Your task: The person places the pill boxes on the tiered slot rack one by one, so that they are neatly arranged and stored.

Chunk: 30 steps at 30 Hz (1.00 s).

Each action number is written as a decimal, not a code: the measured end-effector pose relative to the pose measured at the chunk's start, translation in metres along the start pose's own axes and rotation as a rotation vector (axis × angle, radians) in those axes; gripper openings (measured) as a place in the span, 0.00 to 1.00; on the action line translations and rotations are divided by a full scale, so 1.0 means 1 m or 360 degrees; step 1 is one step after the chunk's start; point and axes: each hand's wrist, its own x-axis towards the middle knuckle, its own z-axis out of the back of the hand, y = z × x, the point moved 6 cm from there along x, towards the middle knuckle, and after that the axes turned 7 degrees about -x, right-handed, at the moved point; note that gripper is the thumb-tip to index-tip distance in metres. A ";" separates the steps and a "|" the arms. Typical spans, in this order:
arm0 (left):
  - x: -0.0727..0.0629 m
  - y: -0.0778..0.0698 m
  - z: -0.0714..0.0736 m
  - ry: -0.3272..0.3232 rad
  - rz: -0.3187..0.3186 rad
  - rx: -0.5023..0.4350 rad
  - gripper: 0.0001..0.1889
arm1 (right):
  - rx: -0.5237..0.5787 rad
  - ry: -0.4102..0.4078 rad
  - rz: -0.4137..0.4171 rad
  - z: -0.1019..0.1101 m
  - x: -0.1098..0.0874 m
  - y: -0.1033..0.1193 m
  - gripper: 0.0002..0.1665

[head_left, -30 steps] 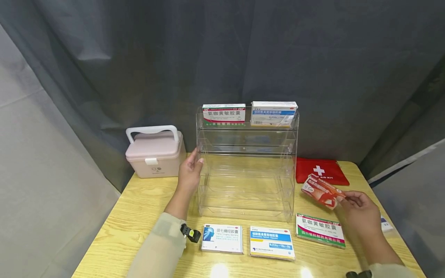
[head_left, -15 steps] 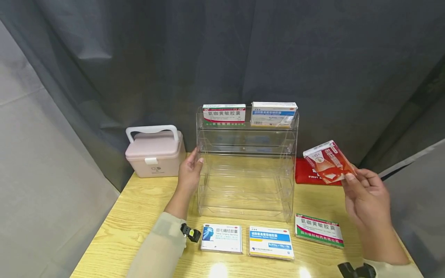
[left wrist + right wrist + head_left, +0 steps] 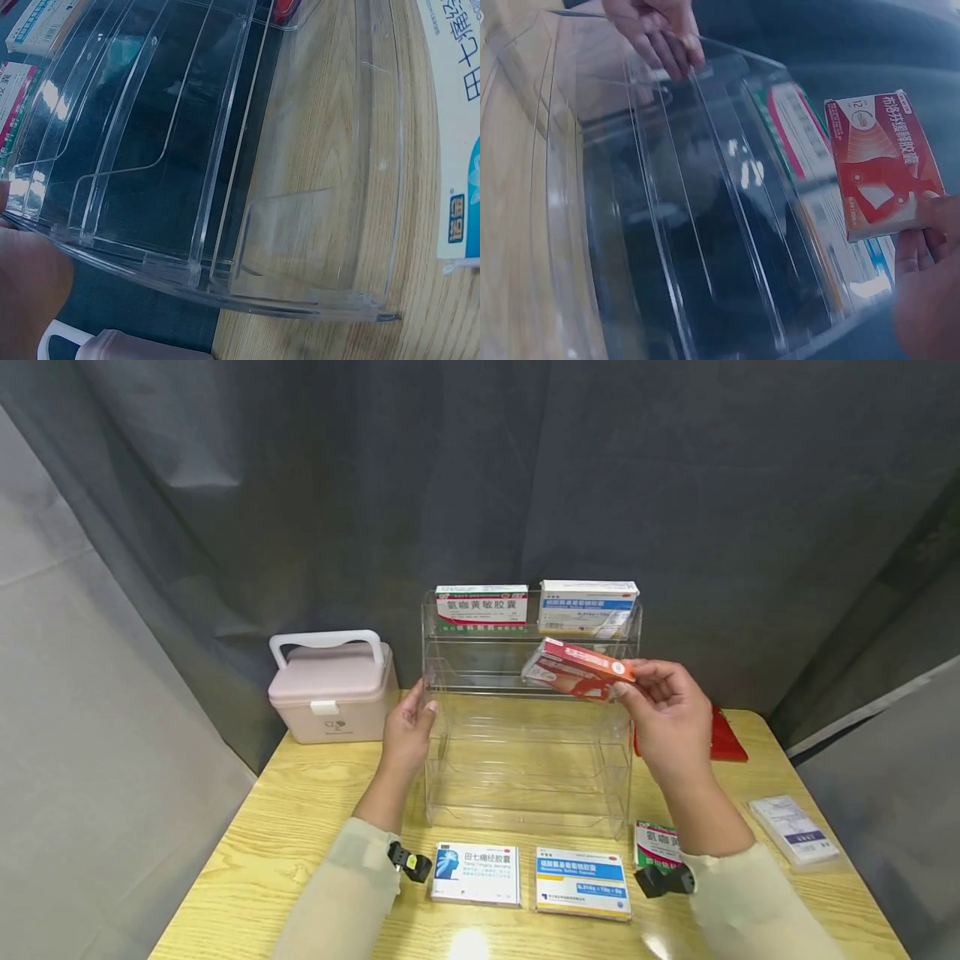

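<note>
My right hand (image 3: 671, 718) pinches a red medicine box (image 3: 577, 670) by its right end, thumb in front and fingers behind. The box hangs tilted before the upper tiers of a clear acrylic display rack (image 3: 525, 818); in the right wrist view its front (image 3: 885, 165) shows an orange figure. My left hand (image 3: 408, 731) grips the rack's left side edge. On the top tier stand a white, red and green medicine box (image 3: 482, 607) and a white and blue one (image 3: 588, 608), side by side. The lower tiers hold nothing visible.
Before the rack lie a white box with a blue head picture (image 3: 475, 874), a blue and white box (image 3: 582, 883) and a green and white box (image 3: 654, 843), partly covered by my right arm. A pink case (image 3: 333, 693), red pouch (image 3: 726, 739) and white packet (image 3: 793, 831) flank the rack.
My right hand has lifted the red box from the right side and carried it left and up to the rack, turning it on the way. My left hand stays on the rack.
</note>
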 end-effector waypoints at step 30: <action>0.001 -0.001 0.000 -0.0052 -0.0053 -0.0032 0.30 | -0.0522 0.0370 0.0170 -0.151 0.042 -0.025 0.18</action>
